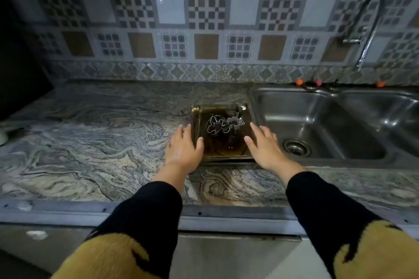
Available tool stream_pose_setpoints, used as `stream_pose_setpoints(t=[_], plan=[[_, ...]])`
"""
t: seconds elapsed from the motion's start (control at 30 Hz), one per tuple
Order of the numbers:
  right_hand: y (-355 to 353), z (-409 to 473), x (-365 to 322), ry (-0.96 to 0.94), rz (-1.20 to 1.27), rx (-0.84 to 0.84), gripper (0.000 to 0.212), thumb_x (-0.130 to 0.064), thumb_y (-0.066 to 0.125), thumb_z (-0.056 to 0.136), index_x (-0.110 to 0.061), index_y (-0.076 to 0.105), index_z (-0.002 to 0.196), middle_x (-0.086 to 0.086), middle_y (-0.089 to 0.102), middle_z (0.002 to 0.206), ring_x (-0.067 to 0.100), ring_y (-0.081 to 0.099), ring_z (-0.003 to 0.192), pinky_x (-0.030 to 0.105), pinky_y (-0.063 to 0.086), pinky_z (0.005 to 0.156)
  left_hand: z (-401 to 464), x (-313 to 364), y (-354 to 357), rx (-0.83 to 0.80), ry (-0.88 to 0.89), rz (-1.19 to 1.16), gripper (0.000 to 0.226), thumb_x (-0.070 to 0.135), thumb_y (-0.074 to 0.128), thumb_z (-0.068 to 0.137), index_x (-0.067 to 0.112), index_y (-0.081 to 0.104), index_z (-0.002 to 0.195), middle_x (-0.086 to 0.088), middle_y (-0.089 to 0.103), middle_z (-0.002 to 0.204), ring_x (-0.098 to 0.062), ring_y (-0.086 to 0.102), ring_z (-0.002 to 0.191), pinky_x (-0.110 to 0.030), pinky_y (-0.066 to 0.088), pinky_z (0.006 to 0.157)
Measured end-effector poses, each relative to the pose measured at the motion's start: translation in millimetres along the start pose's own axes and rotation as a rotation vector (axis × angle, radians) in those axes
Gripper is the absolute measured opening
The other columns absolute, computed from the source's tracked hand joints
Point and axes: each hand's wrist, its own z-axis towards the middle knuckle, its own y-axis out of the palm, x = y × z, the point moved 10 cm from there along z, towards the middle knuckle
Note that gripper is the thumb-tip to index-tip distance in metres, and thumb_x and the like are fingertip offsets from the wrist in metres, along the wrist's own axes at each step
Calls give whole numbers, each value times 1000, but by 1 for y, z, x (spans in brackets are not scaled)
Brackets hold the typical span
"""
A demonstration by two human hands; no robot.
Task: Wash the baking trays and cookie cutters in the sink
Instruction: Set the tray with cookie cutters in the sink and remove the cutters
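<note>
Sleeved forearms reach over the desk point(90, 142); left hand point(183, 150) and right hand point(264, 148) bracket the baking tray point(223, 153), fingers extended along its sides, apparently to lift it. Cookie cutters point(223, 124) lie inside, beside the sink point(317, 120).

No readable txt, labels, brands or nos. anywhere on tiles, counter or sink.

This is a home kitchen: a marbled stone counter point(90, 142) runs to a steel double sink point(328, 124) with a curved tap point(369, 29) under a patterned tile wall point(204, 18).
</note>
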Motion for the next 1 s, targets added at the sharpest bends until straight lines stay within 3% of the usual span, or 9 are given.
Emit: stream_pose_setpoints(t=[0.2,0.3,0.37,0.53,0.77,0.87,1.0], plan=[[17,11,26,239,306,-70,61,-51,36,98,-37,11,151,1,22,158,25,24,143,44,25,115,17,-27,35,-177,-94,-222,64,46,35,100,21,11,153,-9,34,153,-28,35,139,-39,30,113],[20,19,28,280,411,-101,62,-48,40,98,-44,7,150,-3,18,159,24,21,145,42,21,114,28,-32,44,-216,-111,-261,67,52,37,97,31,9,153,-5,42,149,-29,44,132,-43,35,110],[24,25,29,313,488,-110,63,-42,43,99,-46,4,149,-4,14,159,22,17,145,41,18,115,32,-31,51,-270,-130,-342,72,56,40,92,38,2,152,-3,39,150,-29,39,135,-48,32,111],[34,29,24,395,645,-60,64,-28,44,101,-47,6,149,-3,10,160,25,14,146,47,18,114,31,-36,59,-265,-179,-442,64,42,32,103,34,-7,152,-6,24,158,-28,13,147,-48,15,118],[21,31,12,380,683,13,55,-32,35,103,-51,7,147,-5,9,160,26,13,146,49,19,114,41,-47,79,-346,-272,-871,65,54,43,84,67,6,136,6,25,157,-24,25,143,-52,24,115],[13,25,18,371,685,64,54,-28,33,104,-52,11,146,-5,11,160,24,15,145,46,21,114,37,-21,67,-381,-253,-1021,62,36,41,99,51,4,148,8,14,160,-23,19,146,-53,18,117],[0,15,48,420,745,138,52,-25,34,104,-52,17,145,-3,18,158,25,21,144,46,23,114,46,15,60,-349,-171,-1054,63,24,42,102,39,8,152,5,15,160,-20,20,146,-48,18,119]])
